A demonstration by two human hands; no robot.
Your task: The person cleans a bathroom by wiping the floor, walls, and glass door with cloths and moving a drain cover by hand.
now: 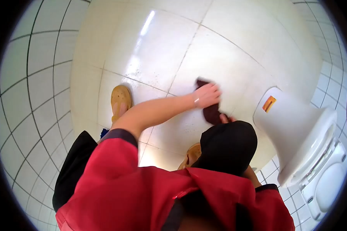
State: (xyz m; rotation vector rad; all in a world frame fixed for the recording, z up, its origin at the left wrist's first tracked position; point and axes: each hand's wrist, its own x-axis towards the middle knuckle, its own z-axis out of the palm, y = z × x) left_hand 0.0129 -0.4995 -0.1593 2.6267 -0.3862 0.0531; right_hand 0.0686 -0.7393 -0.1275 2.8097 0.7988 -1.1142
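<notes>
A dark maroon cloth (pixel 212 114) is bunched low over the pale tiled floor (pixel 173 42). My left hand (pixel 207 95) reaches across from the left and is closed on the upper part of the cloth, with a band around the wrist. At the cloth's lower end is my right hand (pixel 227 118), its fingers bent against the fabric. My dark-trousered knee (pixel 229 146) covers most of that hand and its forearm. Slight blur softens the left hand and the cloth.
A white toilet (pixel 289 131) with an orange label stands to the right. White tiled walls (pixel 42 50) rise on both sides. My tan clogs (pixel 121 101) are on the floor, and something blue (pixel 103 133) lies near the left one. Small dark specks dot the floor.
</notes>
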